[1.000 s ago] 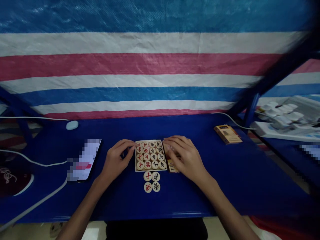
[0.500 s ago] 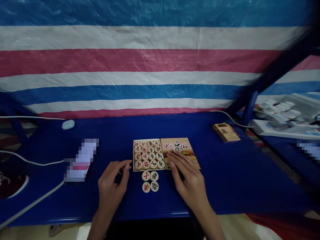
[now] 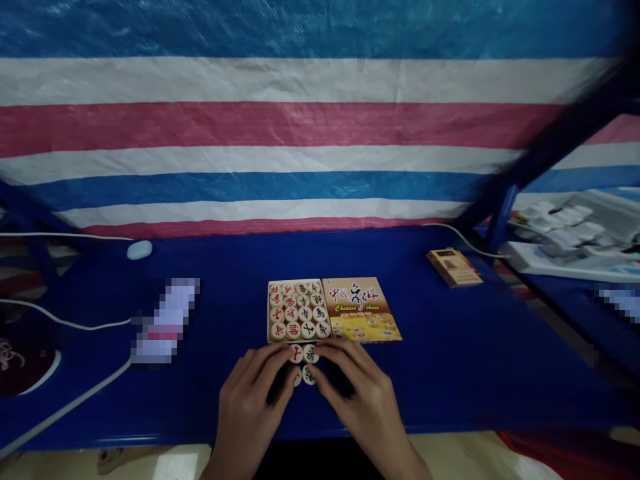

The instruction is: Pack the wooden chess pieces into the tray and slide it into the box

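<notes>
On the blue table, a shallow box [image 3: 269, 313] holds rows of round wooden Chinese chess pieces [image 3: 305, 313] with red or black characters. Its printed lid [image 3: 357, 293] lies flat against the right side. Just below the box, a small square group of pieces includes a red one [image 3: 296, 354] and a black one [image 3: 309, 375]. My left hand [image 3: 255, 393] has its thumb and fingers curled against the left of this group, partly covering the lower red piece. From the right, my right hand [image 3: 357, 393] closes on the black pieces with thumb and fingertips.
A phone [image 3: 167, 320] lies to the left, near white cables [image 3: 70, 407] and a light blue earbud-like case [image 3: 139, 250]. A small tan box [image 3: 454, 268] is at the back right. Beyond it stands a white power strip [image 3: 555, 261] with plugs. Striped sheeting [image 3: 300, 127] hangs behind.
My left hand has moved right, from the box's lower left corner to the loose pieces. My right hand has left the lid and come down to the same pieces.
</notes>
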The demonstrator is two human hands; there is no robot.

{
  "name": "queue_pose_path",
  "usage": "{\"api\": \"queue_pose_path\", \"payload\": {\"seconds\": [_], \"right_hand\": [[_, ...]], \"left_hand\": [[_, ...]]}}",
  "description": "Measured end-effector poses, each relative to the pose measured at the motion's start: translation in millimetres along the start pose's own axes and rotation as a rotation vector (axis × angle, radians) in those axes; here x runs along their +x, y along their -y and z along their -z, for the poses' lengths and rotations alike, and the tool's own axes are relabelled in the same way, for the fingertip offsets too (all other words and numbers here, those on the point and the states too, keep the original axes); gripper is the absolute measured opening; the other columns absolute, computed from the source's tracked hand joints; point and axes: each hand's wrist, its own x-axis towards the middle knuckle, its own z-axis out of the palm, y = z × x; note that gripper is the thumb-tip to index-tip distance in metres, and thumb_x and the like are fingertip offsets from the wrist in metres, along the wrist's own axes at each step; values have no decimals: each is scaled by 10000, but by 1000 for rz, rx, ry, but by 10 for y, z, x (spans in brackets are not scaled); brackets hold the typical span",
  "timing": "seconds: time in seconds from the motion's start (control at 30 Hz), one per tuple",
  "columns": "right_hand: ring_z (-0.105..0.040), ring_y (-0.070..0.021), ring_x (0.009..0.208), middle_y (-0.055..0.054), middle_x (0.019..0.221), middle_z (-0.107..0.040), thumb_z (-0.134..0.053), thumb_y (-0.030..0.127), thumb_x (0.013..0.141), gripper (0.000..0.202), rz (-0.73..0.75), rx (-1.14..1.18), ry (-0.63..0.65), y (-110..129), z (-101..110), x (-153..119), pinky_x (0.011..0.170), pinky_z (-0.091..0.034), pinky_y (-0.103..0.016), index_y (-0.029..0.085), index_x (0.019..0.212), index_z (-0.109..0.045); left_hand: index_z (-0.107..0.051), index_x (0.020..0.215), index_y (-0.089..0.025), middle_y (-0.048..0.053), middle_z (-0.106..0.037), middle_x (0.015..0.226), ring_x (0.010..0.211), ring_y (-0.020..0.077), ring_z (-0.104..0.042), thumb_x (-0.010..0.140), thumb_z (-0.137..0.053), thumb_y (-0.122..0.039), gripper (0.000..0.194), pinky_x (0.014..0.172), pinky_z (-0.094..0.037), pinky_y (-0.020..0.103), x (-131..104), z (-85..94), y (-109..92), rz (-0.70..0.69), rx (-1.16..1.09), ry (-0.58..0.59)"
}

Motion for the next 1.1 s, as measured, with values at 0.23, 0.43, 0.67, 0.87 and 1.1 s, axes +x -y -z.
{"api": "queue_pose_path", "payload": {"seconds": [0.23, 0.43, 0.67, 0.87, 1.1], "right_hand": [[-672, -177, 1031, -38, 1093, -703, -660, 158, 931, 196, 60, 55, -40, 33, -4, 59, 878, -576, -325, 243, 1108, -642], [-680, -175, 1048, -52, 1103, -694, -687, 112, 900, 170, 132, 161, -121, -16, -27, 212, 882, -573, -321, 225, 1023, -652], [-695, -160, 1044, -45, 1136, -699, -681, 87, 898, 202, 137, 198, -118, -17, -27, 182, 904, -592, -294, 231, 1040, -670], [-687, -172, 1073, -50, 1141, -698, -684, 74, 891, 222, 150, 205, -121, -30, -30, 201, 913, -595, -310, 228, 1050, -673], [-680, -165, 1087, -59, 1171, -683, -657, 64, 909, 239, 150, 181, -119, -30, -41, 187, 940, -590, -311, 232, 1078, -674]], "left_hand": [[-634, 1231, -260, 24, -707, 1133, 1020, 174, -667, 941, -649, -140, 314, 875, -563, 348, 24, 12, -7, 17, -121, -39], [-677, 1052, -243, 28, -694, 1093, 1002, 149, -674, 895, -701, -117, 202, 854, -574, 296, 221, 25, 19, 34, -303, -111], [-678, 969, -227, 21, -713, 1088, 980, 135, -691, 877, -711, -90, 168, 819, -575, 269, 214, 6, 67, 12, -351, -122], [-683, 956, -231, 13, -724, 1090, 988, 136, -697, 877, -714, -98, 158, 828, -575, 282, 233, 28, 64, 18, -344, -121], [-684, 963, -253, 5, -734, 1096, 996, 152, -699, 885, -712, -113, 163, 839, -577, 321, 244, 43, 80, 36, -339, -110]]}}
